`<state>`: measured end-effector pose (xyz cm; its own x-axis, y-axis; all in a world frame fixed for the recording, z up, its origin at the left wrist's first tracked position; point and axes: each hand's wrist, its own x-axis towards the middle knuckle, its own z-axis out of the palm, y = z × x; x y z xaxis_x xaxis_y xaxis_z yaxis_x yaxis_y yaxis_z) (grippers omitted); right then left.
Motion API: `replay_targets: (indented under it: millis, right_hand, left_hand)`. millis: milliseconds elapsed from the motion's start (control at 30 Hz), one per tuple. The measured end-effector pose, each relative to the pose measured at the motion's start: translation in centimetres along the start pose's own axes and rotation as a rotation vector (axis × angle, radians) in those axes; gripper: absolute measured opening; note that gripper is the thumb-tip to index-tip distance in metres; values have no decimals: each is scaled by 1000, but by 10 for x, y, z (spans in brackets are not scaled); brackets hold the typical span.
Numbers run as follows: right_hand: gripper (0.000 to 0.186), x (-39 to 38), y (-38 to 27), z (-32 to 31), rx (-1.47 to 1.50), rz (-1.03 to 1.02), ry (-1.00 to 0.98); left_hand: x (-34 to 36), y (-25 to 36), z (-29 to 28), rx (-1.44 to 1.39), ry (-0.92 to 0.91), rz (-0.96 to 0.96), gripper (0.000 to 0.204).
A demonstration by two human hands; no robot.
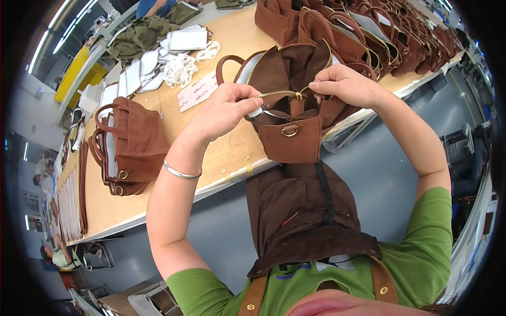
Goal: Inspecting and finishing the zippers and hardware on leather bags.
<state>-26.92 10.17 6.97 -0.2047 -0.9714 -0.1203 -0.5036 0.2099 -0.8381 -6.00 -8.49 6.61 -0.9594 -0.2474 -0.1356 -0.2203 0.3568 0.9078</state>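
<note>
The person's left hand (232, 108) is closed to a pinch, thumb and forefinger gripping the left part of a gold zip (279, 94). The right hand (342, 87) pinches the zip's right part, fingertips together. The zip spans the top of a brown bag (291, 143), which sits at the near edge of the worktop (211, 163), its D-ring end toward the person. That end covers a stretch of the edge; whether it overhangs cannot be told. The apron (303, 200) is just beyond it.

Left of the bag, bare worktop runs to more brown bags (141, 137), leaving open room under the left forearm. A printed card (196, 95) lies behind that hand, with white cord (180, 69) farther back. Behind and to the right, crowded bags (348, 39) leave little room.
</note>
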Motion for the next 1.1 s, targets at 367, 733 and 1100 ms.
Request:
replay_targets:
  millis: [367,733,1100]
  right_hand:
    - [14,22,12,-1,-158,-424,-3]
    - [18,20,-42,16,143,7,-394]
    - [14,55,-80,39,-208,12,-418]
  left_hand:
    - [-41,15,0,1048,87,193,38]
    - [-42,-25,-36,1119,599,334,16]
    - [-51,-26,29,447,699,389,22]
